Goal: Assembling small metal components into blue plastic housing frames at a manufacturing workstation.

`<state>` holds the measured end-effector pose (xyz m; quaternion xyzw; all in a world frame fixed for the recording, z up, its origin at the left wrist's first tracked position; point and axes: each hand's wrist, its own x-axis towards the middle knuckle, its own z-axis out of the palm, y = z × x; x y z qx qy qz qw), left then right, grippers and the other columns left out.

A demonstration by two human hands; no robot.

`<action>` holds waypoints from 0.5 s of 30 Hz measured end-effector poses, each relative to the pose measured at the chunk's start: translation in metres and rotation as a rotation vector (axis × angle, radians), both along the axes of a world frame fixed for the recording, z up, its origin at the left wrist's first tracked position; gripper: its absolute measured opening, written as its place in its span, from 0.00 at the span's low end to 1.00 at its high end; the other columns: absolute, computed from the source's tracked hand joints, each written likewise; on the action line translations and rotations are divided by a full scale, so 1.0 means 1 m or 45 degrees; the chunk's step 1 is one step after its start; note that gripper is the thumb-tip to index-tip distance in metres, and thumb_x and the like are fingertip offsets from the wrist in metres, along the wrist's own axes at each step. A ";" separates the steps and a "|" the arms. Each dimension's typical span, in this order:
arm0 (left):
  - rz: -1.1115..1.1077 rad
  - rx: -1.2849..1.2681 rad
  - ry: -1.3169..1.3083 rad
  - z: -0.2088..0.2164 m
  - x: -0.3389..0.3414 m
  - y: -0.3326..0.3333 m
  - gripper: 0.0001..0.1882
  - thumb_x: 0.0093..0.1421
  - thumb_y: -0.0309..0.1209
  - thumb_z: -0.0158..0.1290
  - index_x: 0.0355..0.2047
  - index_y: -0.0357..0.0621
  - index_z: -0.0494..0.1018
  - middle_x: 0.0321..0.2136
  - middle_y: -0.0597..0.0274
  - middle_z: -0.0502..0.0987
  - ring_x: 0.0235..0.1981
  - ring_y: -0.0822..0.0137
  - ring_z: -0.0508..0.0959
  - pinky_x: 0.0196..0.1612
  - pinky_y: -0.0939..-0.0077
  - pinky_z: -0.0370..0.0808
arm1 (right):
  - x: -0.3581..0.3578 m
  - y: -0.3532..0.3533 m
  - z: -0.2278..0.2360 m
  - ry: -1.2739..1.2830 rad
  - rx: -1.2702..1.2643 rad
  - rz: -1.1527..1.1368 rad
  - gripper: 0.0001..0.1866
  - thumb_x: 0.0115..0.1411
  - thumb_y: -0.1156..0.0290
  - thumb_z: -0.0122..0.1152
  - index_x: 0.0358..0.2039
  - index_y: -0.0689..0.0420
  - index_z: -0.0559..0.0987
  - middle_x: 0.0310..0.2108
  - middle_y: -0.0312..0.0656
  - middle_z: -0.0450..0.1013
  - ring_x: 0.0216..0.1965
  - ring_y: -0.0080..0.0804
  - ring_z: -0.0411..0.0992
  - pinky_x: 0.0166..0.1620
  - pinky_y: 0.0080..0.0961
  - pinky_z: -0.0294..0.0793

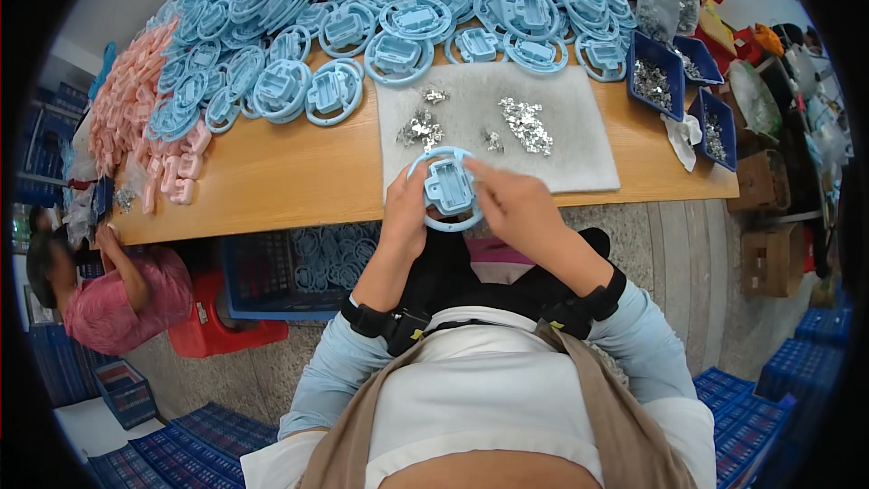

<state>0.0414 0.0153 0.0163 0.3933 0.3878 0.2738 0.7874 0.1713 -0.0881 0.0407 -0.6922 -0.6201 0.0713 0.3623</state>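
Note:
My left hand (406, 208) is closed on the left rim of a light-blue plastic wheel shell (449, 186), round like a toy steering wheel with a recessed box in its middle. The shell is held above the table's near edge, its recess facing up. At its upper right rim are the fingers of my right hand (516, 206), bent together and slightly blurred; whatever they pinch is too small to make out. Just beyond lies a grey felt mat (579, 140) bearing small heaps of shiny metal clips (525, 125) and more metal pieces (421, 129).
Many blue wheel shells (398, 52) are piled across the back of the wooden table (299, 186), with pink plastic parts (136, 91) at left. Blue bins (654, 77) of metal pieces stand at right. A co-worker (127, 299) sits at left, near a red stool (213, 326) and blue crate (258, 281).

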 end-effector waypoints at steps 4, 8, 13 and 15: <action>-0.086 -0.087 -0.053 0.003 -0.003 0.001 0.18 0.61 0.42 0.44 0.42 0.39 0.69 0.31 0.62 0.74 0.30 0.73 0.76 0.29 0.78 0.75 | 0.013 0.010 -0.009 0.517 -0.113 -0.113 0.17 0.54 0.72 0.55 0.45 0.63 0.72 0.22 0.39 0.71 0.21 0.20 0.67 0.25 0.20 0.65; -0.308 -0.092 0.078 0.003 -0.015 0.005 0.24 0.56 0.48 0.52 0.40 0.38 0.71 0.30 0.62 0.76 0.29 0.73 0.77 0.29 0.80 0.75 | 0.012 0.008 -0.002 0.979 -0.190 -0.038 0.12 0.56 0.74 0.52 0.40 0.65 0.73 0.24 0.41 0.73 0.27 0.21 0.72 0.31 0.19 0.70; -0.440 -0.120 0.025 0.015 -0.033 0.017 0.21 0.54 0.42 0.55 0.39 0.36 0.72 0.32 0.60 0.77 0.31 0.73 0.77 0.33 0.80 0.75 | 0.004 0.010 0.000 0.995 -0.137 0.045 0.13 0.57 0.75 0.51 0.43 0.65 0.73 0.27 0.42 0.74 0.27 0.20 0.71 0.32 0.18 0.70; -0.414 -0.145 -0.017 0.014 -0.039 0.019 0.20 0.54 0.39 0.56 0.40 0.35 0.72 0.33 0.59 0.77 0.31 0.73 0.77 0.34 0.80 0.75 | 0.001 0.012 0.002 0.983 -0.137 0.092 0.13 0.57 0.75 0.50 0.43 0.65 0.72 0.27 0.41 0.74 0.28 0.20 0.71 0.32 0.17 0.70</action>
